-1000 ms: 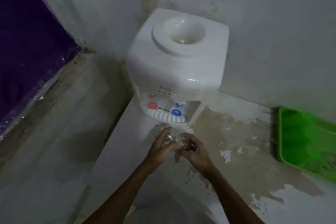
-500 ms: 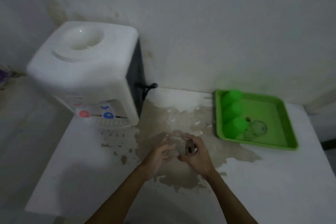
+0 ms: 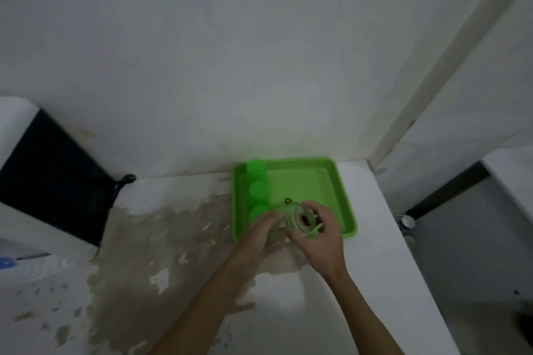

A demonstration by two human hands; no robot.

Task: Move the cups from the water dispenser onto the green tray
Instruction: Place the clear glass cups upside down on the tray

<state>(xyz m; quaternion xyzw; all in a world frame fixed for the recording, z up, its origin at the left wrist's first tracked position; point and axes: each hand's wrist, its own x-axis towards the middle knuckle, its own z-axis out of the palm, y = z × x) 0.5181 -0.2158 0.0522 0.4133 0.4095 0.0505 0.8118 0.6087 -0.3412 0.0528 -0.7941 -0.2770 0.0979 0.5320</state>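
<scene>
A clear glass cup is held over the near left part of the green tray. My right hand wraps it from the right and my left hand presses against its left side. Three green cups stand upside down in a row along the tray's left rim. Another clear cup, seen earlier on the tray, is mostly hidden behind the held one. The white water dispenser is at the far left edge, its black back panel facing the wall.
The white counter has a worn, brown-stained patch between dispenser and tray. A black cord hangs behind the dispenser. The wall runs close behind the tray. The counter's right edge drops off beside the tray, with a small bottle below.
Both hands have carried the clear cup rightward from in front of the dispenser to above the tray. The view has swung right, leaving the dispenser at the left edge.
</scene>
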